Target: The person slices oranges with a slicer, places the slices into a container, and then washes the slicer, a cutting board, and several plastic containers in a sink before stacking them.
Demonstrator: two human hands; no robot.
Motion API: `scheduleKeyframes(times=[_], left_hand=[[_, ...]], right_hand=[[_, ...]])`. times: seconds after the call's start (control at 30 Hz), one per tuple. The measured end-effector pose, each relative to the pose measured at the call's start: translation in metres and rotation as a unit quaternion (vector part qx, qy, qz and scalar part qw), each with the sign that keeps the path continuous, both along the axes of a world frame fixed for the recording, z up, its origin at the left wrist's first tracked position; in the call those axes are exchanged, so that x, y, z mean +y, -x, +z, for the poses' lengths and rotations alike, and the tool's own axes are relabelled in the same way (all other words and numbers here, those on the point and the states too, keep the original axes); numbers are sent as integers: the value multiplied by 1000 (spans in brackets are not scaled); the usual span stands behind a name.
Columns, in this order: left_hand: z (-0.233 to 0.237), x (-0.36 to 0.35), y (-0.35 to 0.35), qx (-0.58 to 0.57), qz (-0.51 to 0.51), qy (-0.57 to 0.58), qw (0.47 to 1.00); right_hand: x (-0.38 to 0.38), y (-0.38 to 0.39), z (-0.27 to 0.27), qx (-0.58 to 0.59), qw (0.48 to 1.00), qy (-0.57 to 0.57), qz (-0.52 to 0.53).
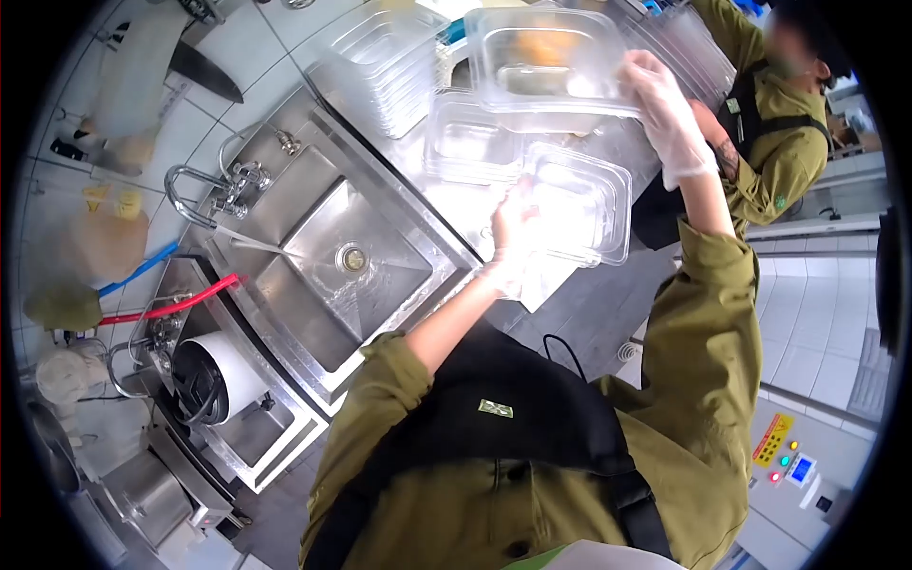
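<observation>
Raised over the metal counter, a clear plastic container (494, 95) is pinched at its right edge by my gloved right hand (657, 100). Lower down, my gloved left hand (514, 228) is at the left edge of another clear container (594, 204); glare washes out its fingertips, so its grip is unclear. A smaller clear container (465, 142) lies just above my left hand. Tall nested clear containers (385, 81) stand at the counter's back left. Something orange shows blurred through the raised container.
Water runs from a faucet (180, 180) into the steel sink (351, 294) at left. A white pot (233, 380) sits in a second sink. A co-worker (784, 133) stands at the upper right beside more stacked containers (684, 52). A knife (204, 74) is on the wall.
</observation>
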State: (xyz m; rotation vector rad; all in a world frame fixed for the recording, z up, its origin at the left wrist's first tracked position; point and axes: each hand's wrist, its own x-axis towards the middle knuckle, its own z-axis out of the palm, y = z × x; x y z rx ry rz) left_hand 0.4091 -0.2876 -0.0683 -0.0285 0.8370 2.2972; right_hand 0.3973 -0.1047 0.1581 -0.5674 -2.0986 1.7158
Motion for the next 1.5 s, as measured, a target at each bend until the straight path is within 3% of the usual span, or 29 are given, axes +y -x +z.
scheduleKeyframes(times=[0.03, 0.07, 0.1, 0.2, 0.27, 0.3, 0.37, 0.4, 0.43, 0.47, 0.53, 0.57, 0.6, 0.67, 0.77, 0.8, 0.83, 0.87, 0.93, 1.03, 1.1, 1.2, 1.3, 1.33, 1.4, 1.43, 1.47, 1.5], left_hand=[[-8, 10, -2, -191, -38, -100, 976], [-3, 12, -3, -25, -45, 51, 997], [3, 10, -6, 141, -48, 202, 968], [21, -9, 0, 318, -85, 386, 861], [36, -30, 5, 284, -159, 451, 831], [28, -42, 8, 259, -132, 416, 862], [13, -81, 24, 297, -145, 463, 823], [3, -101, 30, 314, -153, 484, 802], [-20, -124, 33, 373, -77, 495, 781], [-5, -155, 39, 342, -94, 489, 797], [14, -217, 45, 306, -78, 519, 794], [12, -249, 46, 291, -78, 579, 758], [10, -280, 47, 272, -80, 635, 718], [17, -339, 51, 210, -73, 717, 660], [27, -405, 49, 71, 72, 666, 739], [30, -421, 47, 25, 120, 640, 759], [30, -435, 47, 22, 142, 644, 751], [37, -442, 45, 9, 177, 599, 781], [45, -451, 50, 2, 194, 599, 777], [36, -458, 65, 7, 194, 594, 781], [42, -446, 78, 46, 198, 591, 781], [66, -416, 104, 113, 198, 580, 782], [92, -359, 141, 215, 178, 547, 789], [96, -328, 156, 267, 167, 521, 793], [110, -251, 177, 412, 109, 426, 798], [111, -207, 188, 460, 52, 496, 734], [112, -171, 194, 453, -56, 483, 747], [114, -132, 196, 454, -102, 608, 644]], right_hand=[[-12, -3, 7, 4, 1000, 1, -2], [-25, -5, 14, 8, 1000, 1, -3], [-39, -5, 17, 12, 1000, 2, -3], [-80, 11, 3, 13, 999, 24, 25], [-129, 34, -12, -65, 995, 1, 77], [-155, 51, -31, -72, 989, 2, 132], [-220, 90, -61, -122, 970, -30, 206], [-245, 117, -112, -36, 957, 63, 280], [-284, 149, -145, -91, 961, -1, 263], [-322, 172, -168, -141, 957, -65, 245], [-373, 188, -203, -170, 948, 111, 247], [-397, 196, -223, -187, 931, 197, 246], [-416, 204, -257, -166, 883, 344, 272], [-440, 215, -325, -129, 725, 610, 294], [-462, 208, -341, -213, 561, 770, 216], [-458, 202, -336, -142, 702, 618, 323], [-447, 197, -331, -62, 802, 430, 410], [-433, 196, -321, 24, 855, 214, 472], [-403, 228, -300, -211, 783, 365, 457], [-391, 251, -281, -42, 828, -26, 558], [-392, 248, -259, 98, 785, -256, 555], [-387, 216, -214, 25, 768, -424, 479], [-370, 186, -235, 94, 778, -457, 420], [-363, 174, -232, 136, 744, -505, 415], [-355, 161, -290, 167, 729, -559, 358], [-348, 146, -281, 129, 794, -392, 447], [-341, 130, -273, 84, 841, -160, 510], [-335, 114, -264, 40, 852, 35, 521]])
